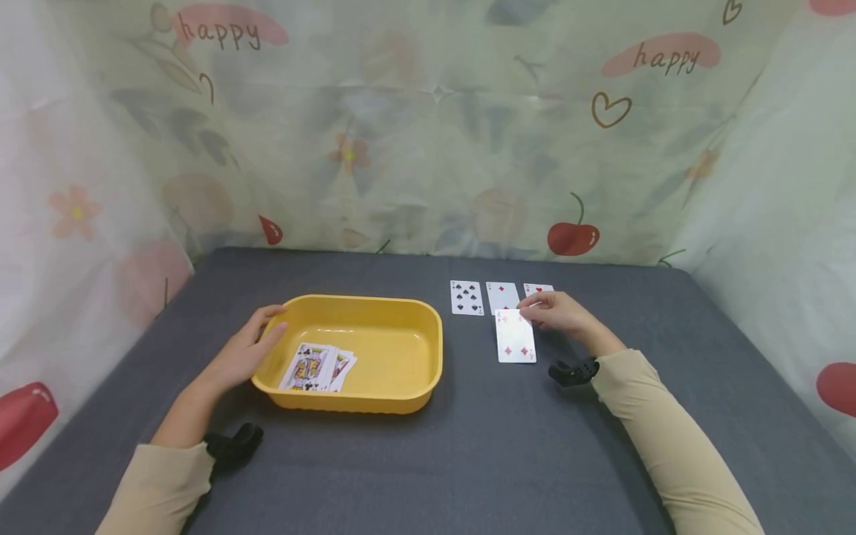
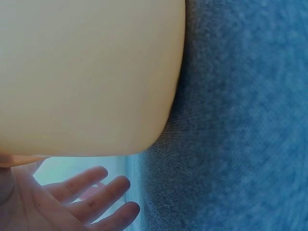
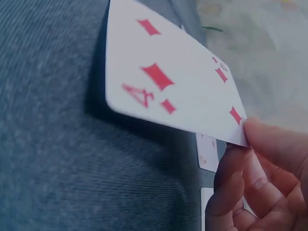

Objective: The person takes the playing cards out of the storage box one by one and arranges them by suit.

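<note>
My right hand [image 1: 562,316] pinches the four of diamonds [image 1: 515,342] by a corner between thumb and fingers. In the right wrist view the card [image 3: 168,72] is tilted above the dark cloth. On the table behind it lie a seven of spades [image 1: 467,298], a diamonds card [image 1: 501,295] and a hearts card [image 1: 538,288] partly hidden by the hand. My left hand [image 1: 244,348] holds the left rim of a yellow plastic basin [image 1: 361,403], thumb over the rim. Its other fingers [image 2: 103,197] stretch loosely outside the wall. A king of clubs [image 1: 310,364] tops several overlapping cards inside the basin.
A dark grey cloth [image 1: 455,461] covers the table. Printed curtains [image 1: 428,148] hang behind it and along both sides. Black wrist straps [image 1: 234,444] sit at both cuffs.
</note>
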`<control>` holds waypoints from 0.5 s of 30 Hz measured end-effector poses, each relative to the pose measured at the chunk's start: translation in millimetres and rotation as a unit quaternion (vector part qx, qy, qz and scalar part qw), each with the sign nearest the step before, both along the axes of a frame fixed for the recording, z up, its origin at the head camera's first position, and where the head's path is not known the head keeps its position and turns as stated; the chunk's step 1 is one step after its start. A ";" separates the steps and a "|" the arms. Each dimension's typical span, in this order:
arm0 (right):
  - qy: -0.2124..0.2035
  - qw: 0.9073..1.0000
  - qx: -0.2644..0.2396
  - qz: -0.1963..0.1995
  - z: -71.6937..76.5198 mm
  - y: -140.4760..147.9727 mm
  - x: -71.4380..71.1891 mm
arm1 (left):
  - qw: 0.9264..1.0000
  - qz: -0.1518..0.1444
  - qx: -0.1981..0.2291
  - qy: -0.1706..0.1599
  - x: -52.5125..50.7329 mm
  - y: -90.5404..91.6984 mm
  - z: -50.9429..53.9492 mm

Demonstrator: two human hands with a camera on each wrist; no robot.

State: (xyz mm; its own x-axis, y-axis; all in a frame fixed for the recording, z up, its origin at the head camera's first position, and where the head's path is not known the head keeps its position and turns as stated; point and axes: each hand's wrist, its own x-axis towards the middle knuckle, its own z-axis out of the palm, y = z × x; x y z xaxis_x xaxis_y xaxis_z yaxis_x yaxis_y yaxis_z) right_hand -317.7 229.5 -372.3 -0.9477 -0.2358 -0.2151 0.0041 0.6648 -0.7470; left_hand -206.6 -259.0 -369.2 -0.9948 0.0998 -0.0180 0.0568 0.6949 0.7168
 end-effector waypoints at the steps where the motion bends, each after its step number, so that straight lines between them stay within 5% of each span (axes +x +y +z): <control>1: 0.004 1.000 0.004 0.001 -0.9 -0.3 0.0 | 1.000 0.000 0.001 0.000 0.0 -0.1 -0.1; 15: 0.046 0.998 0.044 0.014 -6.1 -5.8 1.6 | 1.000 -0.001 0.002 -0.002 0.1 -0.4 0.2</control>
State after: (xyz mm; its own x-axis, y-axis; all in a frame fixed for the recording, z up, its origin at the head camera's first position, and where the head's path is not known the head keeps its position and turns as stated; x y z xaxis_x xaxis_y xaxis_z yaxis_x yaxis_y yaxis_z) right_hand -316.1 223.8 -378.3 -0.9578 -0.2461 -0.1483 -0.0810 0.7263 -0.6826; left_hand -206.6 -259.4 -369.0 -0.9945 0.1024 -0.0207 0.0563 0.6923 0.7194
